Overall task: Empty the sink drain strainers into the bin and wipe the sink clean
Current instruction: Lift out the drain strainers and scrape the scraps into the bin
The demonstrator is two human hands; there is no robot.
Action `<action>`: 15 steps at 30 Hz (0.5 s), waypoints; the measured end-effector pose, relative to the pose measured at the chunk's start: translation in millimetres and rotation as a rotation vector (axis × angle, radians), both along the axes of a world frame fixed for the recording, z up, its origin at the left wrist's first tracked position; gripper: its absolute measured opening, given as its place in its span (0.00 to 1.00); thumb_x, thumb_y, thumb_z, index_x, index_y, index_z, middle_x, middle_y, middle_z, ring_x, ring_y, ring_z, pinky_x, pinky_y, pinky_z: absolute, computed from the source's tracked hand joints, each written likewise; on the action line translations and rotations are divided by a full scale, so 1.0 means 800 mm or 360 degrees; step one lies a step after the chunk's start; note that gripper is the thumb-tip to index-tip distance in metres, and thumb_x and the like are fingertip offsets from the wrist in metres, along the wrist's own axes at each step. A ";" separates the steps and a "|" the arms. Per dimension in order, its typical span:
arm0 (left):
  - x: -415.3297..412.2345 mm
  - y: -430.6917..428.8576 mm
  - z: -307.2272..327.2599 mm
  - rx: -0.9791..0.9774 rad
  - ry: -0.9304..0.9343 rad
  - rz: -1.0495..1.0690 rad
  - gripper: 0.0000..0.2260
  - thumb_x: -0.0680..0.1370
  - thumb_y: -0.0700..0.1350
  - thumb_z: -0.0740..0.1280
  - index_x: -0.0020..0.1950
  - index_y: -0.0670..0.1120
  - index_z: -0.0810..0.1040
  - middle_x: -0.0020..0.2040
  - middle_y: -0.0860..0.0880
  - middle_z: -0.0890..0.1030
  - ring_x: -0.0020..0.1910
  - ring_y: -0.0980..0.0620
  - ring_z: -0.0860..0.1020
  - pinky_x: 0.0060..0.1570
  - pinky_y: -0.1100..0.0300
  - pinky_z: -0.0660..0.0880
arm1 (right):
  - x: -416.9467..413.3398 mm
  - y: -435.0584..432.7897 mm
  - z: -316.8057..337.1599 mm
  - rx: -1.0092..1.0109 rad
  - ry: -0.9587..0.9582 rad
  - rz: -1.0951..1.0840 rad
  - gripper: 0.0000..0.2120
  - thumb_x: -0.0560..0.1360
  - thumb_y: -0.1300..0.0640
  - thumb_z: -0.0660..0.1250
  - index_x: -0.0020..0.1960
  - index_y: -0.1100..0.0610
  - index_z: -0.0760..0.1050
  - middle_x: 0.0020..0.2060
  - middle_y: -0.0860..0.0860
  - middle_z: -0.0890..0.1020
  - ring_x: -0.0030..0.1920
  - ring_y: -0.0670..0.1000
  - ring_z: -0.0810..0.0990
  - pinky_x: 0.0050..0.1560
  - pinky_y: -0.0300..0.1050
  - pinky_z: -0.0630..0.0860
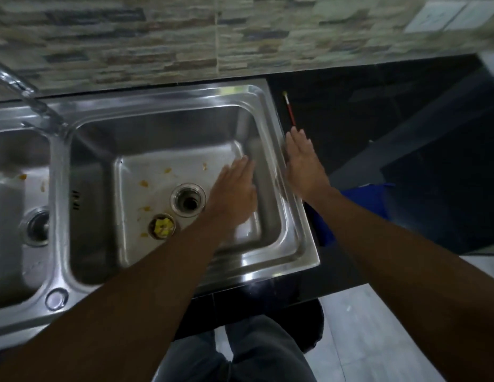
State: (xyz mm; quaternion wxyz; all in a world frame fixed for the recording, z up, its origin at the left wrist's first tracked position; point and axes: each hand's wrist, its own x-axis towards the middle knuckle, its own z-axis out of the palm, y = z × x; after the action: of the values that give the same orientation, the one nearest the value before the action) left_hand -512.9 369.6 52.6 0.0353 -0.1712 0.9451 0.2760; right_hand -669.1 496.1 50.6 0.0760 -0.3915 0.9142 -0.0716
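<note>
Left hand (pixel 235 197) flat above right basin (pixel 108 188), fingers together, empty | right hand (pixel 302 164) flat over sink rim and table (pixel 378 119), fingers together, empty | strainer (pixel 161 226) on basin floor beside open drain (pixel 188 200), yellow scraps inside

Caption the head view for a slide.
Open hands hover over a steel sink; food-filled strainer sits beside the open drain.

The picture is dim and a bit blurry. Bright light shines off the shiny steel sink (pixel 273 150) rim. The black stone bench (pixel 378 111) looks very dark. The striped tile wall (pixel 157 37) bends and smears near the edges.
</note>
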 end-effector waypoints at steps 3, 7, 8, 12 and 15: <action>-0.040 0.023 0.002 0.0037 -0.0029 -0.0109 0.29 0.84 0.45 0.55 0.83 0.43 0.49 0.84 0.44 0.50 0.83 0.47 0.47 0.82 0.49 0.46 | -0.027 0.006 -0.009 0.0101 -0.0007 -0.0095 0.33 0.80 0.65 0.57 0.81 0.64 0.46 0.81 0.59 0.47 0.81 0.57 0.44 0.81 0.54 0.47; -0.079 0.040 -0.002 0.0021 -0.0224 -0.0235 0.31 0.86 0.50 0.54 0.83 0.42 0.42 0.83 0.44 0.42 0.83 0.48 0.41 0.82 0.50 0.42 | -0.043 0.002 -0.012 0.0028 -0.0033 -0.0215 0.28 0.82 0.60 0.59 0.79 0.64 0.55 0.80 0.59 0.57 0.80 0.58 0.56 0.79 0.52 0.57; -0.085 0.043 -0.003 0.0022 -0.0273 -0.0259 0.32 0.86 0.51 0.55 0.83 0.42 0.41 0.83 0.44 0.40 0.82 0.47 0.40 0.81 0.50 0.41 | -0.046 0.002 -0.012 -0.0051 0.0007 -0.0233 0.26 0.81 0.59 0.60 0.77 0.65 0.62 0.77 0.61 0.63 0.76 0.59 0.64 0.76 0.52 0.63; -0.092 0.050 -0.013 0.0087 -0.0392 -0.0304 0.35 0.86 0.53 0.56 0.82 0.41 0.38 0.83 0.42 0.37 0.82 0.46 0.37 0.80 0.51 0.40 | -0.055 -0.004 -0.008 -0.0207 0.0102 -0.0325 0.12 0.79 0.60 0.63 0.59 0.64 0.78 0.59 0.60 0.75 0.57 0.58 0.75 0.60 0.50 0.75; -0.091 0.050 -0.018 0.0148 -0.0379 -0.0275 0.36 0.85 0.54 0.56 0.82 0.42 0.38 0.82 0.44 0.36 0.82 0.48 0.36 0.79 0.54 0.40 | -0.063 -0.013 -0.001 -0.0182 -0.0040 -0.0453 0.09 0.79 0.62 0.64 0.55 0.65 0.79 0.56 0.60 0.75 0.52 0.58 0.78 0.54 0.50 0.79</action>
State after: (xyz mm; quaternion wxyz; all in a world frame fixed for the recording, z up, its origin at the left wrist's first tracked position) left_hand -585.5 409.9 38.3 0.1787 -0.1188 0.9317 0.2931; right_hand -719.7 485.8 49.5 0.0542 -0.2607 0.9539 -0.1386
